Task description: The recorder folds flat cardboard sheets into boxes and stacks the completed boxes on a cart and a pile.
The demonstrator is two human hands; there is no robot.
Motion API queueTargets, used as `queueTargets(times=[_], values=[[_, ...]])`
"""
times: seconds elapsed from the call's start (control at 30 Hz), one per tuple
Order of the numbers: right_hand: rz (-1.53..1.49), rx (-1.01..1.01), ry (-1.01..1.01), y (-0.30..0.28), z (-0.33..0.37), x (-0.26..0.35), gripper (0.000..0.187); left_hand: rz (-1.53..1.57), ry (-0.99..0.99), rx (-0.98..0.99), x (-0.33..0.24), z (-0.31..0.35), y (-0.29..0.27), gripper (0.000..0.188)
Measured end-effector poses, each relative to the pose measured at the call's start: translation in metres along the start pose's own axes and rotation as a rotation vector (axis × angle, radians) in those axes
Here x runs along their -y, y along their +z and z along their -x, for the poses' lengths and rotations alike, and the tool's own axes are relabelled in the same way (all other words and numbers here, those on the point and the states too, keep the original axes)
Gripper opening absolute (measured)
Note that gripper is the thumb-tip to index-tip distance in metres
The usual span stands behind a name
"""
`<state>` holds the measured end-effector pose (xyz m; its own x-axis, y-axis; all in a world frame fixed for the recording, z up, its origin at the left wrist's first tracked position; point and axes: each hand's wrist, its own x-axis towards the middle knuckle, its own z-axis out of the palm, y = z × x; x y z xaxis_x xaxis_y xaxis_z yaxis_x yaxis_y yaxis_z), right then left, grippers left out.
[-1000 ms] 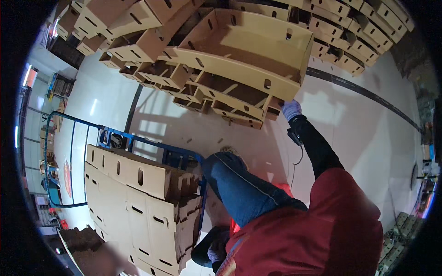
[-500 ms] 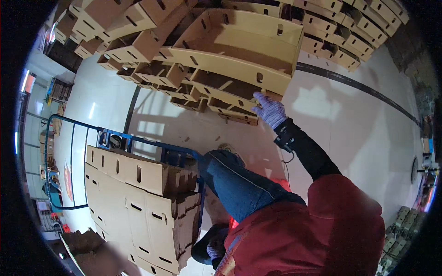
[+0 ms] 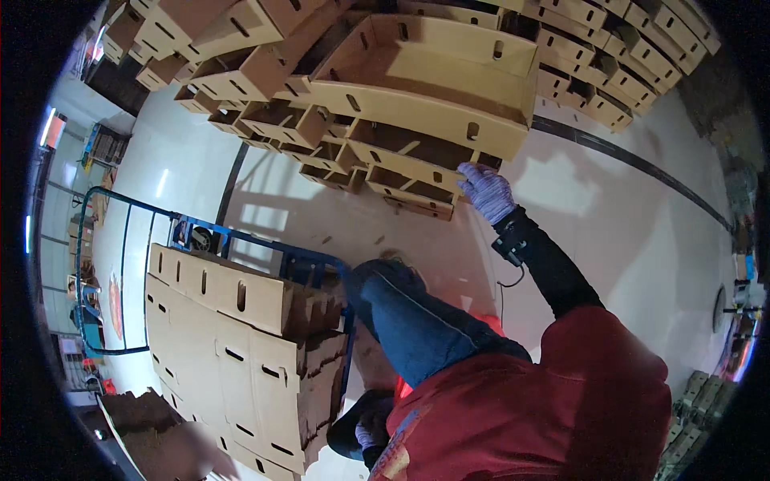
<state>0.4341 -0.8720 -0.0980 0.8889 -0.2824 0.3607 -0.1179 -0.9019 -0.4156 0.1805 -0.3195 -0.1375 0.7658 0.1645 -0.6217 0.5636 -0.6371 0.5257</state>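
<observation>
My right hand (image 3: pixel 488 192), in a purple-grey knit glove, is at the end corner of a lower open cardboard box (image 3: pixel 409 160). Its fingers are bent around that corner, their tips partly hidden. Resting on top of this box is a larger open cardboard tray box (image 3: pixel 417 120) with oval hand slots. Far below, my left hand (image 3: pixel 373 429), gloved alike, hangs beside my leg, partly covered by my jacket; its fingers do not show clearly.
A blue-framed cart (image 3: pixel 305 255) at left carries a stack of flattened cardboard (image 3: pixel 216 345). More open boxes (image 3: pixel 265 72) pile up at the upper left, with further stacks (image 3: pixel 593 64) at the upper right. A dark line (image 3: pixel 626 156) crosses the pale floor.
My right hand's fingers have gone from partly spread to bent at the lower box's corner. The view has shifted slightly, so the boxes appear a little farther right.
</observation>
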Motion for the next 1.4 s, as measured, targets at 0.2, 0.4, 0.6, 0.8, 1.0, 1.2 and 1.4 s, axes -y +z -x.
queueTargets(times=[0.2, 0.4, 0.6, 0.8, 1.0, 1.2, 1.4], values=[[-0.359, -0.244, 0.203, 0.003, 0.018, -0.01, 0.039, 0.006, -0.012, -0.006, 0.003, 0.002, 0.0, 0.018], [-0.871, -0.603, 0.783, 0.05, 0.068, -0.093, 0.035, -0.005, 0.013, 0.009, -0.001, -0.005, 0.0, 0.018], [-0.364, -0.879, 0.378, -0.025, 0.018, -0.052, 0.034, 0.013, -0.005, -0.016, 0.009, 0.001, 0.003, 0.018], [0.399, -0.42, -0.065, -0.126, -0.056, 0.039, 0.04, 0.03, 0.005, -0.028, 0.014, 0.0, 0.01, 0.018], [0.474, -0.238, 0.075, -0.114, -0.078, 0.032, 0.038, 0.042, 0.038, -0.041, 0.024, 0.007, 0.01, 0.018], [0.411, -0.215, 0.107, -0.103, -0.084, 0.034, 0.037, 0.057, 0.044, -0.064, 0.036, 0.014, 0.013, 0.018], [0.432, -0.226, 0.09, -0.107, -0.084, 0.022, 0.039, 0.138, 0.129, -0.057, 0.062, -0.002, 0.021, 0.019]])
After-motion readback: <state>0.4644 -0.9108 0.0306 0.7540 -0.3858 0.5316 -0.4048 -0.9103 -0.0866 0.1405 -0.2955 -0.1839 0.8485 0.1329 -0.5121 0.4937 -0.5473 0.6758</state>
